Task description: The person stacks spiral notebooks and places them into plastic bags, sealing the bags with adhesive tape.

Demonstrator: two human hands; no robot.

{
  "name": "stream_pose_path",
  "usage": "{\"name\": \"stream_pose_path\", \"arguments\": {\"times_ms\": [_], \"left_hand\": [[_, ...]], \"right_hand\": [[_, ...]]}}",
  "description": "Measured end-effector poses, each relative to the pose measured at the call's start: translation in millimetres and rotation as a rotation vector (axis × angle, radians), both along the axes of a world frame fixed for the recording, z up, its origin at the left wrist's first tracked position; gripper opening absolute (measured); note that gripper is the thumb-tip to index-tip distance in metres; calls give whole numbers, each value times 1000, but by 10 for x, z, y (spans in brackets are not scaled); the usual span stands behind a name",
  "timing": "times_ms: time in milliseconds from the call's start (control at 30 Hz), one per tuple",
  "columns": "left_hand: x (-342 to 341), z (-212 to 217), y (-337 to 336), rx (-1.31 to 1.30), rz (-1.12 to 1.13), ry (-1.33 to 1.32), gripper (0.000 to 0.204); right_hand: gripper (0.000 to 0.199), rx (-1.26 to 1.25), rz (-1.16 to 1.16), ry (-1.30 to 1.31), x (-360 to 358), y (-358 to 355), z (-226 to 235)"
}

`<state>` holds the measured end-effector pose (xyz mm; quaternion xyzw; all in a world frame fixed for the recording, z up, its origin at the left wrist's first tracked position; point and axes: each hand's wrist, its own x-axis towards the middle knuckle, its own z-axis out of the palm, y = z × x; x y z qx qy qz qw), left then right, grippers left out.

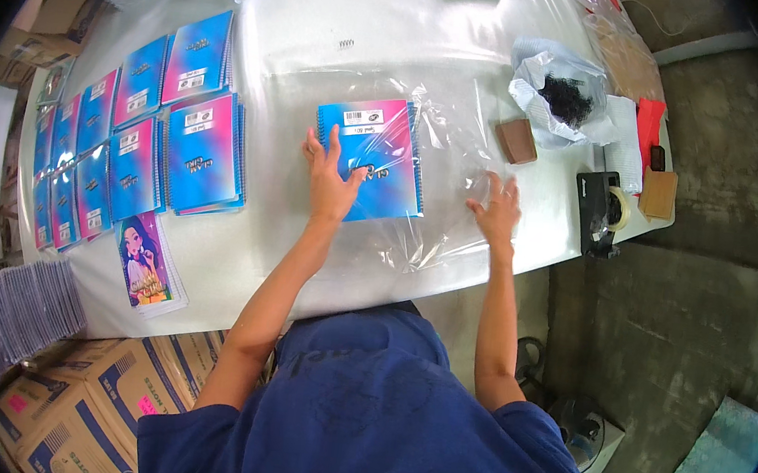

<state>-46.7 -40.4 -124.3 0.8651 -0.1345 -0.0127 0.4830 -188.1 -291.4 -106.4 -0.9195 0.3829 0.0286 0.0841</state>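
A stack of blue-and-pink spiral notebooks (385, 136) lies in front of me on a clear plastic sheet (304, 245). Part of the clear film reaches over the stack's right side. My left hand (333, 181) rests on the stack's left part, fingers stretched apart and thumb on the cover. Over the loose film to the right of the stack is my right hand (495, 210), its fingers bent a little but spread. I see nothing gripped in it, though glare on the film blurs the contact.
Rows of similar notebooks (206, 146) cover the table's left side. A brown block (516, 141), a bag of black wire coils (566, 101) and a tape dispenser (596, 213) stand at right. Cardboard boxes (103, 401) sit below left. One loose coil (347, 44) lies farther back.
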Motion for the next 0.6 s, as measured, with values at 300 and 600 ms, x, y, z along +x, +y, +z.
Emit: {"name": "stream_pose_path", "arguments": {"times_ms": [300,600], "left_hand": [[50,65,47,3,-67,14,96],[60,55,128,-202,11,296,104]], "right_hand": [[92,139,983,-470,1909,158,522],[20,46,765,-958,2526,229,326]]}}
